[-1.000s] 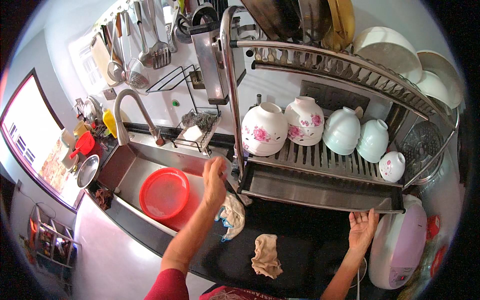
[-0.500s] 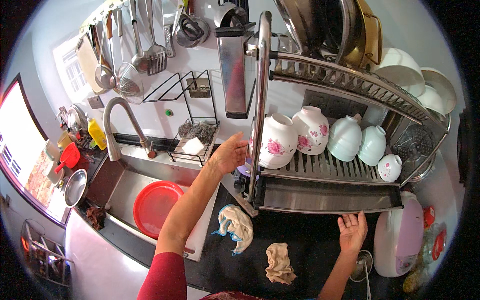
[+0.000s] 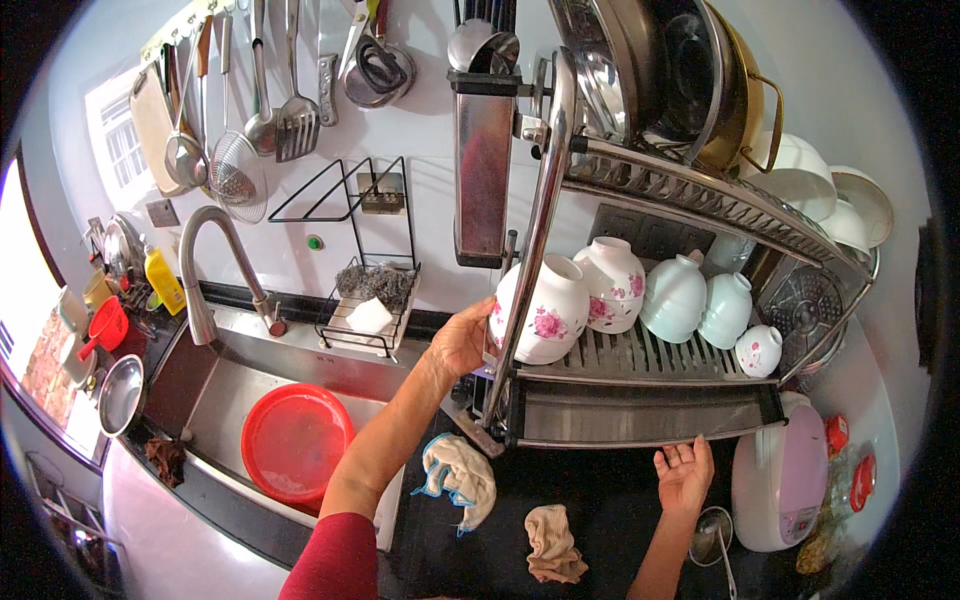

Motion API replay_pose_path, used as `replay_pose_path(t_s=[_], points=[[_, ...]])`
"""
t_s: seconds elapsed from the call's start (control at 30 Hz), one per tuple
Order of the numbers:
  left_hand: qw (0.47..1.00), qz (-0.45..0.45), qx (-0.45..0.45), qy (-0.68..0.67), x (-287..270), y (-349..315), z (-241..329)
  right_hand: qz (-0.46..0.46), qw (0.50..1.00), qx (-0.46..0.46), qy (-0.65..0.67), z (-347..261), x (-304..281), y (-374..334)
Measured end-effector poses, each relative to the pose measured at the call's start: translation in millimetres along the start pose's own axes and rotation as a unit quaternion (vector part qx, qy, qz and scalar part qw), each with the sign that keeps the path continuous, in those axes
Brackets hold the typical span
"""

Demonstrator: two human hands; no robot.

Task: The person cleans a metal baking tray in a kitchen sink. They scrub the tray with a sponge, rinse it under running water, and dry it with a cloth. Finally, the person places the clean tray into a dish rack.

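A steel dish rack (image 3: 558, 190) stands over the black counter, with a shallow drip tray (image 3: 630, 411) below its lower shelf. At the rack's left end, my left hand (image 3: 462, 340) is closed around its side, fingertips partly hidden near a flowered bowl (image 3: 548, 318). My right hand (image 3: 684, 474) is palm up at the tray's front edge, fingers stretched out, fingertips touching the rim. Stacked pale green bowls (image 3: 672, 298) and a small flowered cup (image 3: 759, 351) sit upside down on the shelf.
A red basin (image 3: 296, 440) sits in the sink under a curved faucet (image 3: 200, 270). Two crumpled cloths, one blue-edged (image 3: 462, 475) and one beige (image 3: 553, 545), lie on the counter. Beside a ladle (image 3: 711, 535) stands a pinkish rice cooker (image 3: 785, 480). Pans (image 3: 690, 80) fill the top shelf.
My left hand has moved in against the rack's left side and its fingers have closed. My right hand stays at the tray's edge. The whole view has shifted and tilted slightly.
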State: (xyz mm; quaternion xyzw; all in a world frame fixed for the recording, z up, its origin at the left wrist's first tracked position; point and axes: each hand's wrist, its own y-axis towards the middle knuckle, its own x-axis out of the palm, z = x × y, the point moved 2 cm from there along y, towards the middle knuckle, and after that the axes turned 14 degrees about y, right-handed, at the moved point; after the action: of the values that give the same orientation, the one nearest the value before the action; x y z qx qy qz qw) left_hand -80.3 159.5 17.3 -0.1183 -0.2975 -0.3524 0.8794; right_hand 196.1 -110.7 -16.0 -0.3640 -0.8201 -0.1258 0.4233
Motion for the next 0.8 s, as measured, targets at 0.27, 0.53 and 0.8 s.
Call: replay_pose_path(t_s=[0.27, 0.53, 0.8], points=[[0.999, -0.007, 0.031, -0.019, -11.9, 9.6, -15.0, -0.019, 0.999, -0.014, 0.049, 5.3, 8.6, -1.5], [1.000, -0.016, 0.006, 0.002, -20.2, 15.7, -16.0, -0.003, 0.999, -0.025, 0.035, 5.3, 13.0, 5.5], [1.000, -0.024, -0.015, -0.007, -16.7, 12.4, -9.4, -0.026, 0.998, -0.014, 0.064, 11.5, 19.9, 19.1]])
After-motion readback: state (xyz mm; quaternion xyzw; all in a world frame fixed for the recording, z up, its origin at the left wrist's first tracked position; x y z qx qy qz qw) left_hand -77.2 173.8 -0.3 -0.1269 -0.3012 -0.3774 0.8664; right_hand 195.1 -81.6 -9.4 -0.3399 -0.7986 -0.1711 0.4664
